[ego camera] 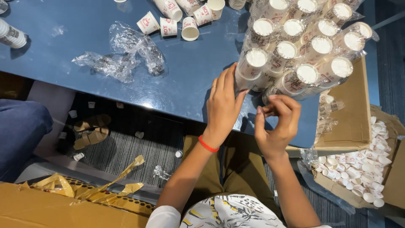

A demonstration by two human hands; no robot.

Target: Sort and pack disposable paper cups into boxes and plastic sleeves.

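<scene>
Two hands: both at the bundle of wrapped cup stacks point(295, 55) lying on the blue table point(190, 71).
Left hand point(222, 105): fingers together, flat against the bundle's end.
Right hand point(276, 122): fingers curled, pinching clear wrap.
Nearby: loose cups point(177, 21), crumpled plastic point(126, 52), cardboard box point(358, 169).

Single head-worn view, looking steeply down, close over blue table point(84, 38) edge

Bright overhead light is glaring off the blue desk point(84, 33), hands are casting soft shadows, and edges are bending slightly; focus is holding sharp.
</scene>
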